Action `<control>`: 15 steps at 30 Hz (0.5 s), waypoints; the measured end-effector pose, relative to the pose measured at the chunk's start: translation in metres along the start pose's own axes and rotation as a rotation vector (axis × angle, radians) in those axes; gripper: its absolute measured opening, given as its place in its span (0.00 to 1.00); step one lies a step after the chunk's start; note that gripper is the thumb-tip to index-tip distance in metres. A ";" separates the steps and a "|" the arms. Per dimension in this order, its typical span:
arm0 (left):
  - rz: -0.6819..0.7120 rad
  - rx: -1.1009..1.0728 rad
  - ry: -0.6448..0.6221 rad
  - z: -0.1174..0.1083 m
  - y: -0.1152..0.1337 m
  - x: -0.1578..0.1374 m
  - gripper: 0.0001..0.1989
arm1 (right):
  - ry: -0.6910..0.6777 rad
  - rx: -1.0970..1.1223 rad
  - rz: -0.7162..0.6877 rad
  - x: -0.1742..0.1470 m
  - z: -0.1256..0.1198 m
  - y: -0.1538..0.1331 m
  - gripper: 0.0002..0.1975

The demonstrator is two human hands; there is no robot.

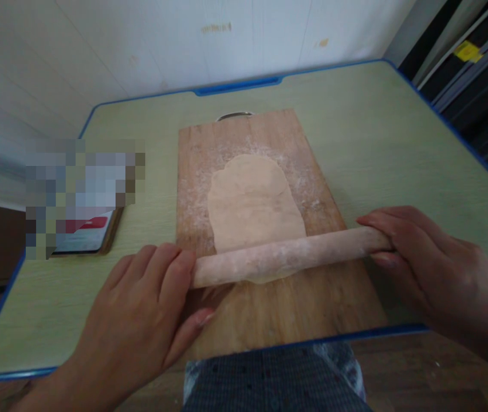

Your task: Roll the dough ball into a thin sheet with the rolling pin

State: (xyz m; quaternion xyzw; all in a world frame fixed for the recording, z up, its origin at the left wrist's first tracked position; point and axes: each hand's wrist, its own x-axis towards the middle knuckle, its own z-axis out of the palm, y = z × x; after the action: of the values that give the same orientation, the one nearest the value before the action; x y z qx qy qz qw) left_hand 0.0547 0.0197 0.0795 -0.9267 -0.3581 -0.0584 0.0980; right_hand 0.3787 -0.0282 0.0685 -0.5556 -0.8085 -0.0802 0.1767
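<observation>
A floured wooden rolling pin (270, 257) lies across the near part of a flat sheet of pale dough (255, 197). My left hand (149, 297) is closed around the pin's left end, its thumb below. At the other end, my right hand (424, 257) grips the pin between thumb and fingers. Beneath the dough is a wooden cutting board (304, 312) with flour scattered around the sheet. A narrow edge of dough shows on the near side of the pin, and the strip directly under the pin is hidden.
The board rests on a light green table (390, 131) with a blue rim, against a white wall (162, 46). A metal handle (235, 115) sticks out from the board's far end. Left of it lies a partly blurred flat item (83, 243). Dark shelving (476, 74) stands at the right.
</observation>
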 end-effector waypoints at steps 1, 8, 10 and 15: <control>-0.004 0.006 -0.007 0.000 0.002 -0.001 0.12 | 0.002 -0.004 -0.010 -0.001 -0.001 -0.001 0.11; -0.047 -0.039 -0.054 -0.003 0.013 -0.015 0.30 | -0.033 0.015 -0.007 -0.016 -0.007 -0.005 0.17; -0.070 -0.029 -0.057 -0.004 0.017 -0.018 0.35 | -0.037 0.020 -0.001 -0.020 -0.008 -0.007 0.21; -0.074 0.043 -0.061 -0.004 0.024 -0.024 0.41 | -0.058 0.031 0.011 -0.029 -0.010 -0.007 0.28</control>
State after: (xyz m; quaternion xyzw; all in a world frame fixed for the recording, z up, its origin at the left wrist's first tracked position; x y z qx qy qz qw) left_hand 0.0532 -0.0138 0.0754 -0.9118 -0.3963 -0.0263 0.1046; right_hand 0.3832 -0.0591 0.0670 -0.5593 -0.8114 -0.0506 0.1622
